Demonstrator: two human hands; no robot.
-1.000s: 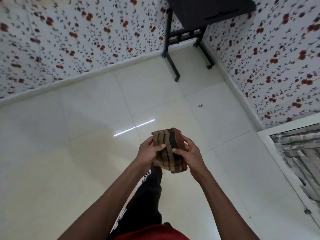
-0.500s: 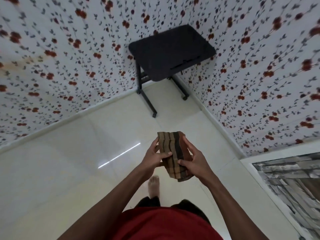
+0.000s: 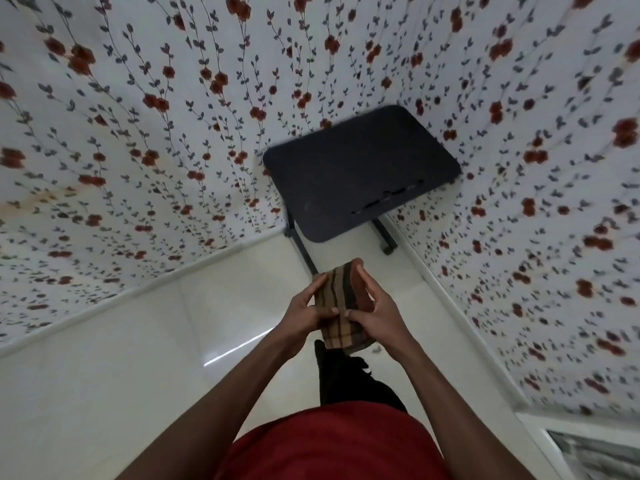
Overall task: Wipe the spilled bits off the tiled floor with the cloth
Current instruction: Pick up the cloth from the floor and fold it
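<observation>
Two hands — left hand (image 3: 304,315), right hand (image 3: 379,315) — grip folded brown-striped cloth (image 3: 341,306), perhaps bunched.

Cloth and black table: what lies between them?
Head view: the table's dark leg and pale floor tile separate the cloth from the black table.

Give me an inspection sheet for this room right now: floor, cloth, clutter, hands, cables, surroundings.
Surface: glossy pale tiled floor, light streak reflected.
Job's things: folded striped cloth held up off the floor; one small dark bit by the right wrist.
Clutter: nothing seen.
Grippers: left hand and right hand both grip the cloth.
Cables: nothing seen.
Surroundings: black table in the corner, floral wallpaper.
</observation>
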